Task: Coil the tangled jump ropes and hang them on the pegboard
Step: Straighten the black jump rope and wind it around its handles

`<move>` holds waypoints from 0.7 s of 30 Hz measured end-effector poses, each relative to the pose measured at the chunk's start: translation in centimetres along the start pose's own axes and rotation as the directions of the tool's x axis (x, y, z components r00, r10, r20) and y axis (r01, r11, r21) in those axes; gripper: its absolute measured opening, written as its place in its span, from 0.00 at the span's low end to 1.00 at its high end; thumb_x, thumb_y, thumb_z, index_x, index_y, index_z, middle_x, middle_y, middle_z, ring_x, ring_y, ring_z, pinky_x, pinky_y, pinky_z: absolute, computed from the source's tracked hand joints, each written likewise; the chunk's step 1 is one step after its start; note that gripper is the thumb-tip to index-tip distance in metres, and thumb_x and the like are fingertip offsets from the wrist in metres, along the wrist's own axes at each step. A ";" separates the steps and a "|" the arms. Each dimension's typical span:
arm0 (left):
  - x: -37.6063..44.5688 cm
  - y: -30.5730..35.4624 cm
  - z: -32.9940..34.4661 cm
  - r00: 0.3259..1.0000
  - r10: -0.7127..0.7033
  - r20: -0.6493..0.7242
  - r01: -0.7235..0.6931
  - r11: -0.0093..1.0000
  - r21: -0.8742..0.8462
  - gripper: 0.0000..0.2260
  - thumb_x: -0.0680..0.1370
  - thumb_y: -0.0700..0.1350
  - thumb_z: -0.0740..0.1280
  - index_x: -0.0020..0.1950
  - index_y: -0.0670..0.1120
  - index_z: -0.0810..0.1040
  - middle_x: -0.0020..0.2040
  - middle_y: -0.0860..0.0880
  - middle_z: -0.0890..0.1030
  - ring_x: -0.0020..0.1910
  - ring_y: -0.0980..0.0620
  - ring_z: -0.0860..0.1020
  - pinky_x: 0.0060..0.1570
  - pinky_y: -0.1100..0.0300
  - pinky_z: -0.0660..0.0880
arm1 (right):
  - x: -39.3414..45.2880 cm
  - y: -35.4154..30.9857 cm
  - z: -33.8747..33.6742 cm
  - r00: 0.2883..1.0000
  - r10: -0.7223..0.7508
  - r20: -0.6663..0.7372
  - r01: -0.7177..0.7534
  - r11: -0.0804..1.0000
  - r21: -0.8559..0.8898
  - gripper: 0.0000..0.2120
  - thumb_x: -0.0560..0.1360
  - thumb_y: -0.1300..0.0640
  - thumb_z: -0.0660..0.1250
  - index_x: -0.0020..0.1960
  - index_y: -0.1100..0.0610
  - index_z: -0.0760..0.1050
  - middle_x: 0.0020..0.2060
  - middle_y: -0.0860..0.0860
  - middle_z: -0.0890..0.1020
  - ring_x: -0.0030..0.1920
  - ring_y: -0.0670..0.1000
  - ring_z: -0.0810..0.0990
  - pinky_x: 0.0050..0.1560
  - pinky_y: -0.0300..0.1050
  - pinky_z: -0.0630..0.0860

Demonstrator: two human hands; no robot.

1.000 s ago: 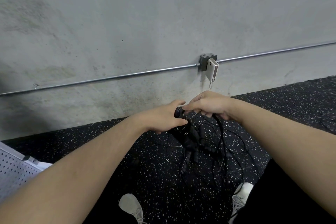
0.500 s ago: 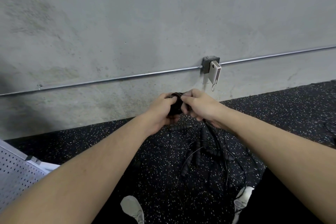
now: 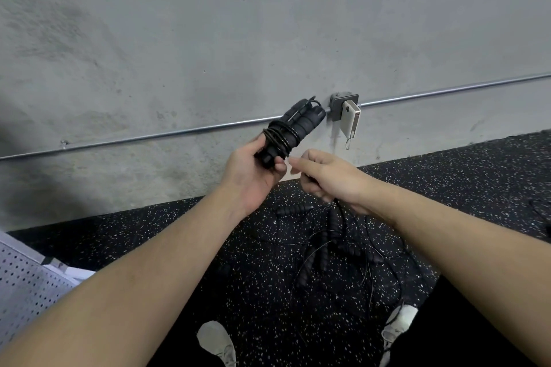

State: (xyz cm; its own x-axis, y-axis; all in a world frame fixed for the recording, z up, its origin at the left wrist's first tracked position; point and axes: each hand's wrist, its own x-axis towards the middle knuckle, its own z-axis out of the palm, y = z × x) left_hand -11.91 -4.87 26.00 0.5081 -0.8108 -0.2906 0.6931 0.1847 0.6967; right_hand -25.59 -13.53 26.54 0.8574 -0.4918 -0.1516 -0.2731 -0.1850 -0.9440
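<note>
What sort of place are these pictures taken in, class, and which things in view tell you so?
Probably a gym or its storage corner: black rubber flooring flecked with white, a bare grey concrete wall, and tangled black jump ropes with ribbed handles on the floor. The left hand holds a wrapped rope bundle.

A bare grey concrete wall (image 3: pixel 268 24) rises ahead, mottled with darker stains. A thin metal conduit (image 3: pixel 447 89) runs across it into a small junction box (image 3: pixel 338 106). Below lies black rubber flooring (image 3: pixel 149 235) flecked with white.
</note>
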 end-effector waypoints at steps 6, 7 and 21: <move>-0.2 -0.2 0.0 0.998 -0.061 0.012 0.062 0.997 -0.039 0.07 0.84 0.43 0.60 0.56 0.43 0.76 0.39 0.47 0.77 0.25 0.57 0.66 0.20 0.67 0.65 | 0.2 0.4 -1.3 0.999 -0.029 0.039 0.028 0.999 0.027 0.20 0.82 0.47 0.64 0.71 0.44 0.65 0.24 0.45 0.68 0.25 0.44 0.63 0.26 0.38 0.58; -0.2 -0.3 0.0 0.998 -0.064 0.009 0.064 0.997 -0.032 0.07 0.84 0.43 0.59 0.58 0.45 0.75 0.41 0.46 0.78 0.24 0.57 0.65 0.19 0.66 0.64 | 0.3 0.4 -1.6 0.997 -0.065 0.039 0.064 0.998 0.028 0.23 0.81 0.48 0.66 0.73 0.42 0.64 0.24 0.46 0.68 0.25 0.44 0.63 0.26 0.36 0.59; -0.7 -0.3 0.5 0.998 -0.060 0.021 0.050 0.943 0.328 0.14 0.76 0.51 0.74 0.54 0.50 0.71 0.41 0.48 0.80 0.24 0.58 0.61 0.19 0.67 0.63 | -0.3 0.9 -2.3 0.992 -0.125 -0.015 0.124 0.991 -0.039 0.18 0.76 0.49 0.72 0.65 0.45 0.73 0.25 0.49 0.69 0.23 0.45 0.62 0.24 0.33 0.59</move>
State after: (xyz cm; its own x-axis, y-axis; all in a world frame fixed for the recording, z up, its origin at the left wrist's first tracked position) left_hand -12.69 -4.66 26.35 0.4547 -0.8318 -0.3183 0.5119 -0.0483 0.8577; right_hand -27.11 -15.49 26.39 0.8782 -0.4775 -0.0279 -0.1809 -0.2775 -0.9435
